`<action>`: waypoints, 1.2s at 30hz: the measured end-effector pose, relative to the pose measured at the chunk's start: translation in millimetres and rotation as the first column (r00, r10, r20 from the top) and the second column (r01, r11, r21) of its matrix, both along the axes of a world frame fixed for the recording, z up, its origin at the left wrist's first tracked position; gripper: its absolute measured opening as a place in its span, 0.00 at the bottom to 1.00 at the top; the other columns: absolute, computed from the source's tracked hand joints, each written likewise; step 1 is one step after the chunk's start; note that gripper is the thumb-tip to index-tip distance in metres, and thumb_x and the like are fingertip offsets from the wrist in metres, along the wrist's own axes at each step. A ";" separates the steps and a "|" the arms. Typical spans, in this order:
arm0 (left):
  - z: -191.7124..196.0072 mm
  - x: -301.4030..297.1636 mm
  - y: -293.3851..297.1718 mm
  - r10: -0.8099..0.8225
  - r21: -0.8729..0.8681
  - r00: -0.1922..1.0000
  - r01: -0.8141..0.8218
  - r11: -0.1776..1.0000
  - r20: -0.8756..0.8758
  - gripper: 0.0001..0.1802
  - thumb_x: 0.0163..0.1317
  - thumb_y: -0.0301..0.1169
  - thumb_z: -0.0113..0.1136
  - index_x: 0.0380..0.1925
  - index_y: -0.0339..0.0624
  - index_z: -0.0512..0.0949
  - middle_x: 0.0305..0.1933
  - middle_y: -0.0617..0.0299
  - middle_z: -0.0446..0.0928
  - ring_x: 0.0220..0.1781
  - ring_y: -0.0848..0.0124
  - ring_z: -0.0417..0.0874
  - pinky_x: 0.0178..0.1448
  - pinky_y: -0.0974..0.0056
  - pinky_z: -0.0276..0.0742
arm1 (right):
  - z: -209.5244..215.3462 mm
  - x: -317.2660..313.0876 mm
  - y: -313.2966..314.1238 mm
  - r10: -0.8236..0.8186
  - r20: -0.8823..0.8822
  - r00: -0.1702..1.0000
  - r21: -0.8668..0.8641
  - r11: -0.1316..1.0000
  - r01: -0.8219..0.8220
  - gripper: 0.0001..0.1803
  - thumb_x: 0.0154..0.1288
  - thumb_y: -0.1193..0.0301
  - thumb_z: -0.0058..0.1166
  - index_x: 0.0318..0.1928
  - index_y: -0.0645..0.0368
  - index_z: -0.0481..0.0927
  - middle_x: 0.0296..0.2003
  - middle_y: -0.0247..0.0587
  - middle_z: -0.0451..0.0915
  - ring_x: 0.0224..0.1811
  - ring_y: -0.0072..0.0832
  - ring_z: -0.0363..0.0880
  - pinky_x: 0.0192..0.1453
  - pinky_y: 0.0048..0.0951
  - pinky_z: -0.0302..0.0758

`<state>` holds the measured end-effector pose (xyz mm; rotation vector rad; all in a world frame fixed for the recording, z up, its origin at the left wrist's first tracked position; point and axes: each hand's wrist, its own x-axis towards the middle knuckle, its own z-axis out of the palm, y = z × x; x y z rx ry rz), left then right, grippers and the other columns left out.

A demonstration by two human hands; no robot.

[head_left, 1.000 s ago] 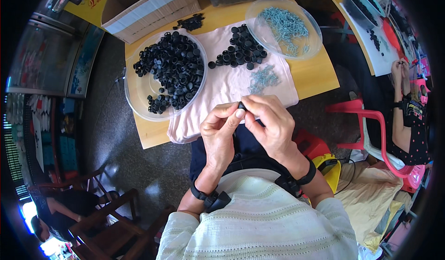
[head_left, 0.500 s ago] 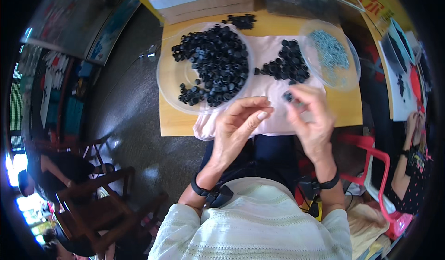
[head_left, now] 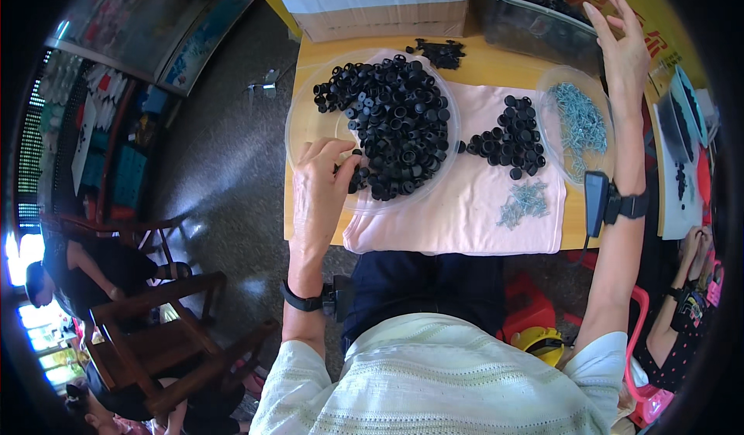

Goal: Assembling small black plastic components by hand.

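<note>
My left hand [head_left: 318,187] reaches over the near left rim of a round clear tray [head_left: 297,125] heaped with small black plastic caps [head_left: 407,137]. Its thumb and fingers are curled together at the heap's edge around a black cap [head_left: 357,154], partly hidden by the fingers. Raised at the far right, my right hand [head_left: 626,51] is open, its fingers spread beside a clear bin [head_left: 535,38] of dark parts, and I see nothing in it. Between the trays, a group of black caps [head_left: 511,137] lies on a pink cloth [head_left: 434,226].
A second clear tray [head_left: 552,156] holds silvery screws [head_left: 581,121]; a small pile of screws [head_left: 523,204] lies on the cloth. Thin black pieces [head_left: 440,53] lie near a cardboard box [head_left: 380,13]. At the right, another person's hands [head_left: 696,245] are near a side table [head_left: 673,202].
My left hand has moved left to the tray of caps. My right hand, earlier pinching a small black part near the cloth, has swung up and right to the bin and opened. The view has shifted.
</note>
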<state>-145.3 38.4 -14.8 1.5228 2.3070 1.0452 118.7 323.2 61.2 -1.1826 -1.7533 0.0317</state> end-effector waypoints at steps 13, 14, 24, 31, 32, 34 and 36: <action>-11.7 0.5 8.8 -0.006 -0.061 0.998 0.003 0.998 -0.058 0.17 0.52 0.23 0.63 0.45 0.39 0.78 0.37 0.53 0.80 0.38 0.63 0.81 0.41 0.63 0.78 | -50.4 3.6 -178.0 0.299 -0.241 0.923 -0.428 0.821 -0.378 0.18 0.61 0.75 0.58 0.53 0.58 0.78 0.43 0.36 0.79 0.39 0.21 0.76 0.37 0.20 0.75; -10.7 2.3 7.7 0.024 -0.036 0.999 -0.025 0.999 -0.028 0.17 0.52 0.21 0.61 0.45 0.38 0.78 0.35 0.53 0.79 0.38 0.60 0.79 0.43 0.60 0.76 | -53.0 4.8 -187.5 0.307 -0.256 0.916 -0.439 0.807 -0.394 0.17 0.62 0.76 0.58 0.52 0.58 0.79 0.44 0.36 0.79 0.39 0.21 0.76 0.37 0.20 0.76; 5.6 66.9 -29.8 -0.281 0.328 0.504 -0.004 0.945 0.816 0.15 0.58 0.18 0.62 0.47 0.32 0.75 0.43 0.52 0.80 0.46 0.70 0.82 0.53 0.68 0.78 | -74.6 2.0 -258.3 0.430 -0.428 0.795 -0.398 0.700 -0.593 0.14 0.58 0.81 0.59 0.46 0.59 0.81 0.44 0.40 0.80 0.35 0.25 0.78 0.33 0.20 0.78; -10.8 119.2 -34.6 -0.319 0.325 -0.068 0.125 0.937 0.945 0.16 0.61 0.23 0.60 0.49 0.34 0.73 0.44 0.52 0.80 0.45 0.64 0.84 0.51 0.63 0.81 | -73.6 17.1 -277.7 0.445 -0.526 0.725 -0.328 0.680 -0.655 0.16 0.53 0.82 0.63 0.44 0.60 0.80 0.42 0.38 0.79 0.38 0.21 0.79 0.30 0.18 0.79; -14.0 124.2 -34.2 -0.318 0.327 -0.082 0.128 0.936 0.944 0.16 0.61 0.23 0.60 0.49 0.34 0.73 0.44 0.52 0.80 0.45 0.64 0.84 0.51 0.63 0.81 | -74.7 20.5 -279.4 0.425 -0.551 0.719 -0.320 0.688 -0.651 0.16 0.53 0.82 0.63 0.45 0.60 0.80 0.43 0.38 0.78 0.38 0.21 0.79 0.30 0.18 0.80; -19.0 132.8 -33.7 -0.299 0.322 -0.159 0.149 0.935 0.941 0.18 0.62 0.24 0.60 0.52 0.35 0.71 0.45 0.53 0.80 0.46 0.65 0.83 0.52 0.64 0.80 | -77.5 27.6 -281.9 0.374 -0.586 0.719 -0.334 0.697 -0.634 0.18 0.53 0.81 0.65 0.46 0.59 0.79 0.45 0.39 0.77 0.39 0.22 0.80 0.30 0.18 0.80; -21.4 139.7 -33.1 -0.283 0.321 -0.212 0.174 0.931 0.935 0.18 0.62 0.24 0.60 0.52 0.36 0.71 0.45 0.54 0.80 0.46 0.66 0.83 0.53 0.64 0.79 | -79.8 32.2 -283.2 0.370 -0.583 0.723 -0.331 0.705 -0.628 0.18 0.53 0.80 0.65 0.46 0.59 0.79 0.45 0.39 0.77 0.39 0.22 0.80 0.30 0.18 0.80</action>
